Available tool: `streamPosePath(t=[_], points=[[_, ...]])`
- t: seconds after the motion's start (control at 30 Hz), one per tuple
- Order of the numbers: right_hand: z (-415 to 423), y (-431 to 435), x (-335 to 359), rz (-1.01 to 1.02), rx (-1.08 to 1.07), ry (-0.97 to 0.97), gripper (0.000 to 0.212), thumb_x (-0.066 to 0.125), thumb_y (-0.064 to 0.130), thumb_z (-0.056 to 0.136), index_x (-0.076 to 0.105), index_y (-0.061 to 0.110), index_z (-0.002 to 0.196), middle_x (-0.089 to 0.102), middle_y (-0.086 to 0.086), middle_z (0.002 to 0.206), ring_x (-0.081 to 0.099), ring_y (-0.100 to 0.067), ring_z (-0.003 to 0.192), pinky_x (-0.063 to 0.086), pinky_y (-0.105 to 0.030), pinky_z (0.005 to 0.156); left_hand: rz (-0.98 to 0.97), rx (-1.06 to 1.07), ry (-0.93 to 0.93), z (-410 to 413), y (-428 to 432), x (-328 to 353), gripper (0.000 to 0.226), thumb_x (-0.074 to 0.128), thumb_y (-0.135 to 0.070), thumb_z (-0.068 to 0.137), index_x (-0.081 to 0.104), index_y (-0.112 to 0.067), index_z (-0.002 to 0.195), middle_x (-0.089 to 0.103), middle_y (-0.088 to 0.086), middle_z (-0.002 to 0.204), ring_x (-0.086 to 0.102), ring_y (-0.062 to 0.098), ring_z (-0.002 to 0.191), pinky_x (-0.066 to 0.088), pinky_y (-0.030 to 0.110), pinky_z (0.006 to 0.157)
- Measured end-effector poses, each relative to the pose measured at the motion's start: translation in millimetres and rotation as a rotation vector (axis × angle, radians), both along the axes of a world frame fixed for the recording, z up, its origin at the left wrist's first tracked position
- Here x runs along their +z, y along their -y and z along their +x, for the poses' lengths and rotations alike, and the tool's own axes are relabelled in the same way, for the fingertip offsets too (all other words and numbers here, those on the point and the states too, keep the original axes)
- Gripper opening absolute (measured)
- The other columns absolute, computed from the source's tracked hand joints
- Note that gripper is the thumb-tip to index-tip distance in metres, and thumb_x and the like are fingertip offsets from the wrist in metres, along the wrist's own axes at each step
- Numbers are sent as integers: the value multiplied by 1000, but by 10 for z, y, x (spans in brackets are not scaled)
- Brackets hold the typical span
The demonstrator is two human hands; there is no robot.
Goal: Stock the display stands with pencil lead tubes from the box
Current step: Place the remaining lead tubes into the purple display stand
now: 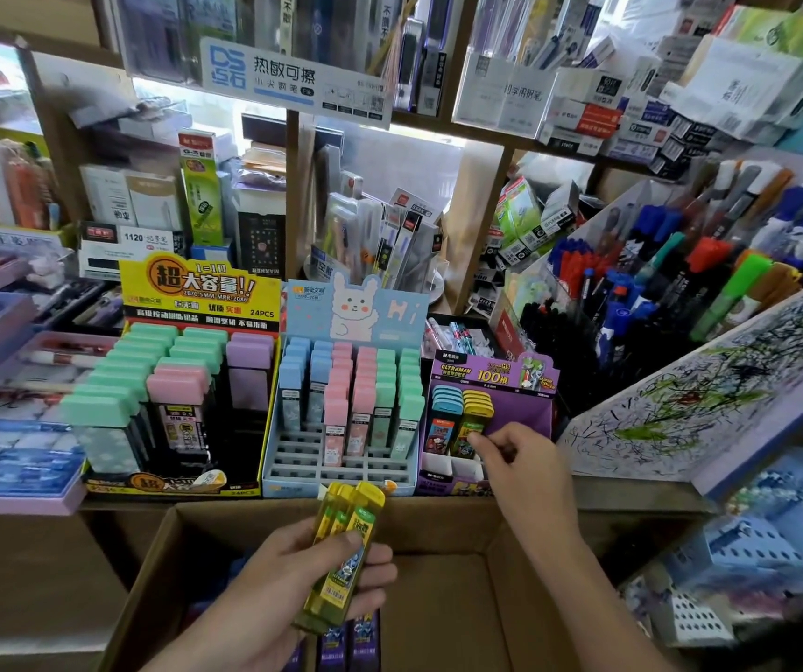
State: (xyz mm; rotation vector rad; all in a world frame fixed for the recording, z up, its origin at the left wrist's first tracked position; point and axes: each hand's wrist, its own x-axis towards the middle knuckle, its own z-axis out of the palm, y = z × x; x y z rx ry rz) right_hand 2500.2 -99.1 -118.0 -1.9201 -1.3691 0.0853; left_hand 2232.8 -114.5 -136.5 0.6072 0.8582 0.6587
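My left hand (314,582) grips a bundle of yellow lead tubes (344,545) over the open cardboard box (443,531), where more purple-labelled tubes (348,645) lie. My right hand (518,460) reaches to the purple display stand (525,409); its fingertips touch the front yellow tube (473,424) in the stand, beside a row of blue tubes (443,419). Whether the fingers pinch that tube is unclear. To the left stand a light-blue stand (341,470) with blue, pink and green tubes and a yellow-and-black stand (198,293) with larger cases.
Shelves packed with pens and boxes rise behind the stands. A tilted rack of markers (671,283) and a scribbled test pad (710,385) sit at the right. Purple trays (16,497) lie at the left, blue baskets (753,565) at the lower right.
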Motion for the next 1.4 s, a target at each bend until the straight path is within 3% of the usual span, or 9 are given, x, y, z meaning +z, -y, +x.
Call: streamPosePath(t=[0.13,0.3,0.57,1.0,1.13,1.2,1.27,1.3,1.4], points=[[-22,64,60,8,-7,-47,13,74,39,91,70,29,83,67,17,74,63,0,74,58,-34,67,17,-7,-1,1,8,15,45,77,-12,78,66,3,119,74,29,109,74,42,101,64,45,72],[-209,302,221,167,123,-180,10,81,29,86,74,32,78,70,16,70,67,-3,69,49,-12,57,36,9,-6,7,24,27,47,78,-14,77,65,-1,120,74,28,110,74,41,103,64,45,75],[-638,581,78,-424,400,-761,15,76,38,90,81,24,88,78,-7,85,62,-9,64,46,-23,54,62,42,-25,27,75,44,26,80,-14,80,78,-9,105,74,26,111,74,40,103,63,46,78],[-749,566,-94,-406,463,-1006,23,86,33,81,79,12,85,73,-16,80,59,-18,67,46,-24,56,32,2,-51,33,113,76,22,75,-21,83,80,-5,97,74,31,103,76,38,90,64,43,70],[-658,553,-109,-354,449,-1037,31,85,34,79,76,6,88,73,-18,82,64,-19,67,50,-25,56,111,57,16,-3,90,-19,22,54,0,101,68,11,89,56,24,73,63,-5,41,48,11,42],[-610,548,-70,-295,445,-1063,20,82,30,80,78,12,87,75,-17,86,68,-20,69,53,-27,57,-40,163,32,-10,81,26,37,45,7,103,51,-6,68,39,9,69,47,-11,27,47,7,52],[-553,535,-5,-210,420,-1042,12,80,28,81,79,17,85,76,-15,88,69,-20,72,55,-27,59,8,57,-11,-40,103,21,39,49,4,102,54,8,63,53,20,71,64,-6,44,50,11,45],[-520,524,38,-160,398,-1020,10,80,28,81,79,19,85,77,-13,87,70,-20,72,55,-27,59,73,-19,-58,-47,120,54,34,55,0,101,67,15,73,63,30,81,77,10,66,62,24,58],[-404,490,180,-25,327,-909,11,77,30,78,79,23,87,77,-12,85,71,-20,71,57,-24,60,-2,71,-73,8,93,78,20,64,-10,97,80,1,91,67,35,107,74,46,95,64,52,71]])
